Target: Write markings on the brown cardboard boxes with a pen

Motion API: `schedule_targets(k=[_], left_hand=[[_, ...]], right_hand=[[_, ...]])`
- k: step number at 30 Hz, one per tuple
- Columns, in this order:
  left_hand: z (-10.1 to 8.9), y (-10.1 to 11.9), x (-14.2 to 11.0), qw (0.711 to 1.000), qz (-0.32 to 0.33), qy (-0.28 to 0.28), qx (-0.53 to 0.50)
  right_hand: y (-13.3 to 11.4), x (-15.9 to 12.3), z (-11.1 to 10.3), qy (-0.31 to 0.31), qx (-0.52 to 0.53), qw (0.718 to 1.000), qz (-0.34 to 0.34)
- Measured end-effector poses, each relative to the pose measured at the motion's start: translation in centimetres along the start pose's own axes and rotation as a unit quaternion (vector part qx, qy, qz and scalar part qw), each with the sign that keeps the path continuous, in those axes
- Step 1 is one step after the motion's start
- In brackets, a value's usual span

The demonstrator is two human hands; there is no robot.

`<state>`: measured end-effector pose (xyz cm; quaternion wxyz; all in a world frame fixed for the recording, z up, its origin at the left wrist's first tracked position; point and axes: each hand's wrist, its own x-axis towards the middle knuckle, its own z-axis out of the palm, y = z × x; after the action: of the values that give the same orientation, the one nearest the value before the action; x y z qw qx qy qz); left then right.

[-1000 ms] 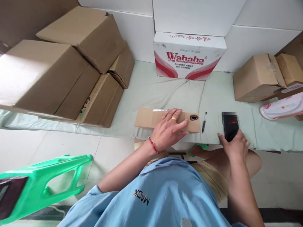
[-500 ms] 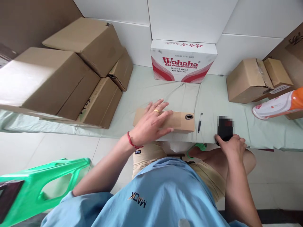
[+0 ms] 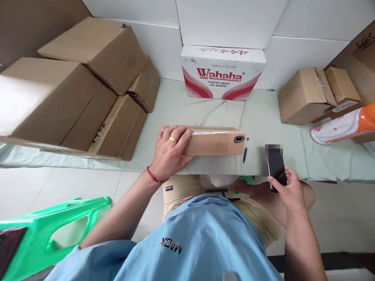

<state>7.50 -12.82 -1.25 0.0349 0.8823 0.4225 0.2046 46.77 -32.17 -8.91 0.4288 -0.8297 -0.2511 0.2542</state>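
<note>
Fingers (image 3: 178,132) of our left hand (image 3: 167,154) close around one end of a box (image 3: 215,144) at the front of the counter (image 3: 171,107), lifted or resting, we cannot tell; our right hand (image 3: 290,191) grips a phone (image 3: 277,168) partly past the edge. Held one-ended, the box could, we judge, swing into the pen (image 3: 245,153); a loose grip might drop the phone.

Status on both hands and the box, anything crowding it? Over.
Left hand gripping left end of narrow cardboard box. Right hand holding black phone. Pen close by box's right end.
</note>
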Motion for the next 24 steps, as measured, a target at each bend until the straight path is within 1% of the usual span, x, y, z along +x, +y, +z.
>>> schedule_targets(k=[2,6,10,13,16,18,20,22,24], left_hand=[[0.6,0.5,0.2,1.0,0.011,0.011,0.016],[2.6,0.6,0.0,0.999,0.033,-0.008,0.032],[4.1,0.6,-1.4,0.999,0.011,-0.006,0.033],[4.6,1.0,-2.6,1.0,0.003,-0.011,0.028],[4.8,1.7,-2.9,0.999,0.007,-0.017,0.037],[4.8,2.2,-2.3,0.999,0.003,-0.015,0.037],[4.6,2.6,-1.4,0.999,-0.007,-0.008,0.031],[4.0,2.7,-0.4,0.999,-0.022,-0.004,0.024],[3.0,2.4,0.5,0.999,-0.038,-0.014,0.017]], right_hand=[[-0.5,-1.0,0.9,-0.004,0.034,0.999,-0.031],[-1.9,-3.1,2.9,-0.021,0.064,0.991,-0.114],[-2.7,-5.5,5.0,0.014,0.029,0.977,-0.21],[-2.7,-7.1,6.6,0.03,-0.009,0.965,-0.26],[-2.9,-7.8,8.0,0.051,-0.039,0.952,-0.3],[-3.4,-7.9,8.6,0.06,-0.044,0.947,-0.313],[-3.9,-7.8,8.8,0.061,-0.036,0.949,-0.306],[-4.4,-7.6,8.6,0.057,-0.023,0.955,-0.29],[-4.7,-7.3,8.1,0.053,-0.011,0.959,-0.279]])
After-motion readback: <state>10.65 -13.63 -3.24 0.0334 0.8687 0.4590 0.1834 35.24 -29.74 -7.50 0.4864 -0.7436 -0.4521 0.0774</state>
